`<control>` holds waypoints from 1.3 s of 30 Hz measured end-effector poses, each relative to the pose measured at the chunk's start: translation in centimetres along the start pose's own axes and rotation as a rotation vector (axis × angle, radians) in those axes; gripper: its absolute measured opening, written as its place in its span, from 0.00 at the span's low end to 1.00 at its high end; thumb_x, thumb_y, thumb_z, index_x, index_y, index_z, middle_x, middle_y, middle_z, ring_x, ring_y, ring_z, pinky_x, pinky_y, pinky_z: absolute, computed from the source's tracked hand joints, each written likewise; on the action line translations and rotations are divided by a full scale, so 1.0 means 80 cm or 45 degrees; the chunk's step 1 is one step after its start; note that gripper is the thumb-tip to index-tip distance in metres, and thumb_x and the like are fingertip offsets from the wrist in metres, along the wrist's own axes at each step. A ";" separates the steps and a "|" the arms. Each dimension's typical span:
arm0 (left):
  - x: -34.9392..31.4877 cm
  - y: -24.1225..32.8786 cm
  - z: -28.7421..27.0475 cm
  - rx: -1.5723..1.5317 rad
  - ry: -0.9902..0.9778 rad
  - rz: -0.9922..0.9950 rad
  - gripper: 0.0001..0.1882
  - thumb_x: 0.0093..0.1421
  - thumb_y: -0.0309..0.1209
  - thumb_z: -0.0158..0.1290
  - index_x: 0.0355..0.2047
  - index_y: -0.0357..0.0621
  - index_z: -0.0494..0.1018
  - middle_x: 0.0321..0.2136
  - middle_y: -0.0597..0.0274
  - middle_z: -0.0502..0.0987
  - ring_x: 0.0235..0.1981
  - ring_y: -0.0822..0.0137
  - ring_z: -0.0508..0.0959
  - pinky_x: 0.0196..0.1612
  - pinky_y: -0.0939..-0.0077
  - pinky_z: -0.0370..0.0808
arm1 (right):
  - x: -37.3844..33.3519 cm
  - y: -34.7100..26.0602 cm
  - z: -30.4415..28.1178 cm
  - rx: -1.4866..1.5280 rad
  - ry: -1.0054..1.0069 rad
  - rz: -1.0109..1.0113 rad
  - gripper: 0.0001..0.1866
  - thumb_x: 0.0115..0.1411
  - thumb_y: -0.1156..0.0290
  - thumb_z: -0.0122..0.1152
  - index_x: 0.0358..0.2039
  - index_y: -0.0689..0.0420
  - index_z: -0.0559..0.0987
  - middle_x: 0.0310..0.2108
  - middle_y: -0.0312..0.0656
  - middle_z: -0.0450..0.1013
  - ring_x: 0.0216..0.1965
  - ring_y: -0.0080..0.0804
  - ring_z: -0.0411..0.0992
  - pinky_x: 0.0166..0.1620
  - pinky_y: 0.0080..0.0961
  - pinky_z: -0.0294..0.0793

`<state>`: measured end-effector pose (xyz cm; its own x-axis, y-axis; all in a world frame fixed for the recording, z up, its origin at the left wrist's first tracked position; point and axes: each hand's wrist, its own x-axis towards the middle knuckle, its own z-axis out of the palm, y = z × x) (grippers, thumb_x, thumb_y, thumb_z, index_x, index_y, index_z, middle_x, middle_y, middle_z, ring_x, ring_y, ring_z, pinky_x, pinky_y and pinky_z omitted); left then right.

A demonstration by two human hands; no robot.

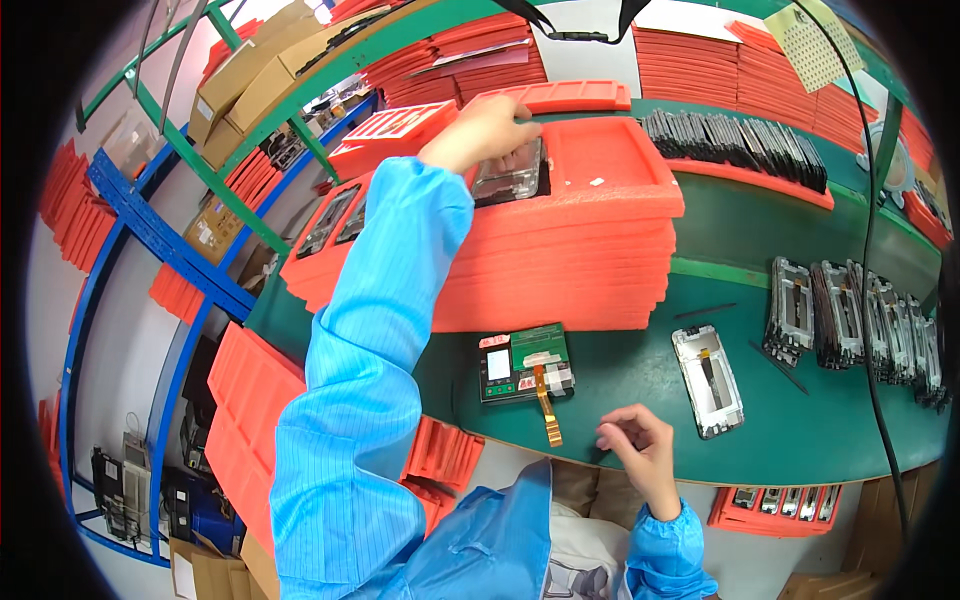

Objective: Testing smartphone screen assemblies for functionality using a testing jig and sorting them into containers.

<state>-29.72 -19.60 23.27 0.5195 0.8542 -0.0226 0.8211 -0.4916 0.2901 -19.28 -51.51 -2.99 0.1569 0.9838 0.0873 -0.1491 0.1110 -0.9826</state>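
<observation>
My left hand [482, 132] reaches across the stack of red foam trays [560, 265], its fingers closed at the upper edge of a shiny phone screen [508, 180]. That screen sits in a compartment of the top tray, and part of the grip is hidden behind the hand. My right hand [645, 450] hovers by the bench's front edge with fingers loosely curled in and nothing visible in them. Near it lies a small tester board [525, 362] with a gold flex cable [548, 415] hanging toward me. Farther right, a white-backed phone frame [710, 383] rests on the green bench.
Several phone frames [850, 315] stand in rows at the right. A row of dark panels [740, 150] fills a red tray on the shelf behind. Thin dark sticks [780, 368] lie on the bench. A black cable [868, 330] hangs down at the right. Blue racking [170, 240] stands left.
</observation>
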 end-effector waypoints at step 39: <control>-0.318 -0.054 0.330 -1.766 -0.078 -0.070 0.13 0.63 0.21 0.56 0.47 0.35 0.70 0.37 0.62 0.76 0.38 0.74 0.77 0.45 0.78 0.75 | 0.007 -0.037 -0.023 -0.075 0.249 0.379 0.05 0.65 0.75 0.53 0.33 0.63 0.75 0.30 0.32 0.71 0.30 0.15 0.66 0.34 0.12 0.63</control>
<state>-40.22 -43.71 -2.69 0.5336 0.8402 -0.0961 -0.0434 0.1407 0.9891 -16.93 -51.52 -0.38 0.2996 0.9256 -0.2316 -0.1605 -0.1903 -0.9685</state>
